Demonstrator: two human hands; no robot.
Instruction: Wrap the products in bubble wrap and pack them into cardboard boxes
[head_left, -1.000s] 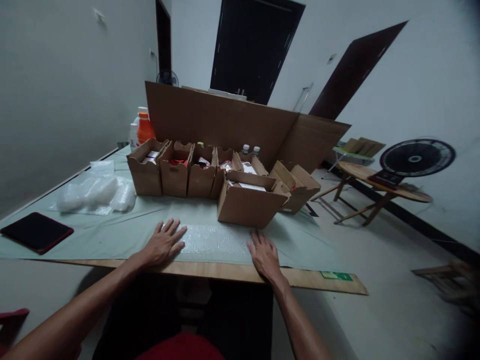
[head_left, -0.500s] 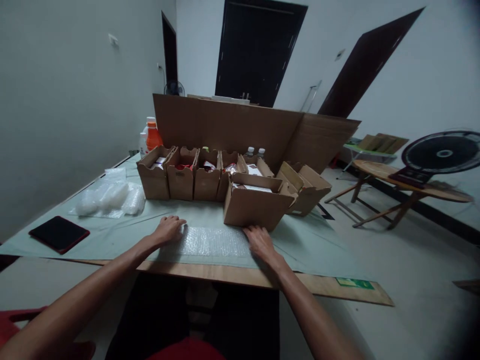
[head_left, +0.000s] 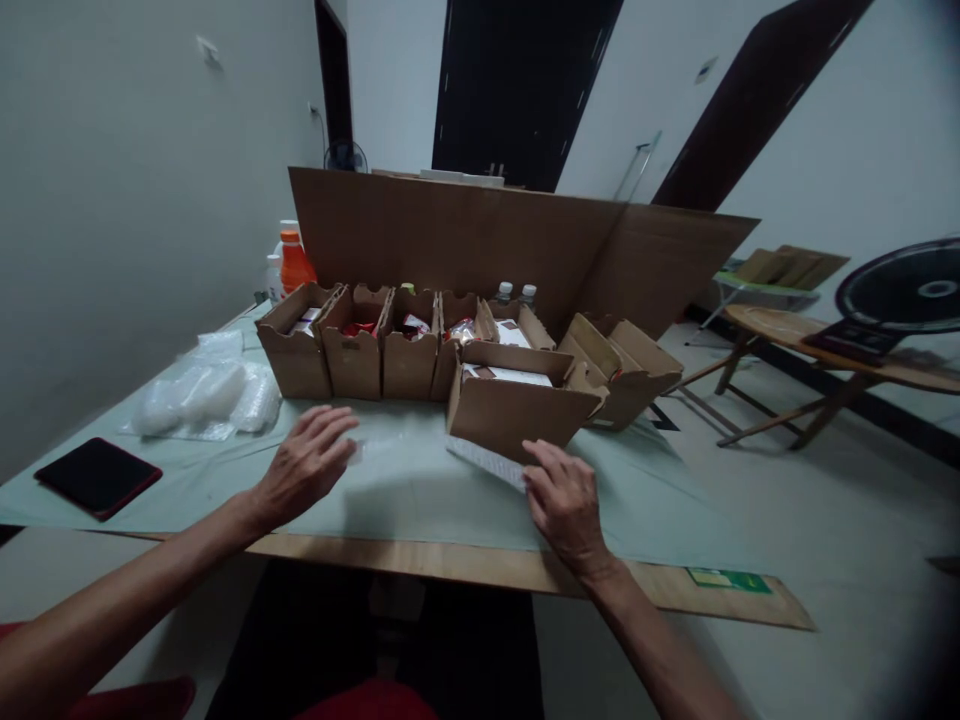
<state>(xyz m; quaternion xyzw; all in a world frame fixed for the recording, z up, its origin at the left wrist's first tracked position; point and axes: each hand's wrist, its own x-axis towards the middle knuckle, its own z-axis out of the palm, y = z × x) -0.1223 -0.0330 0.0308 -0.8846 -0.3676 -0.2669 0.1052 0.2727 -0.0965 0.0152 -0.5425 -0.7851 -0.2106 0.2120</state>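
Pinching bubble wrap by its right end with the right hand, above the table; cannot tell whether grasping or released with the left hand. Probably light, limp, easily popped: take gently by both ends. Cannot read the green label, near right.

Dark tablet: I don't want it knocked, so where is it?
In the head view, the tablet lies at the left of the pale green cloth, near its front edge, in front of the bubble-wrap pile and left of the left hand.
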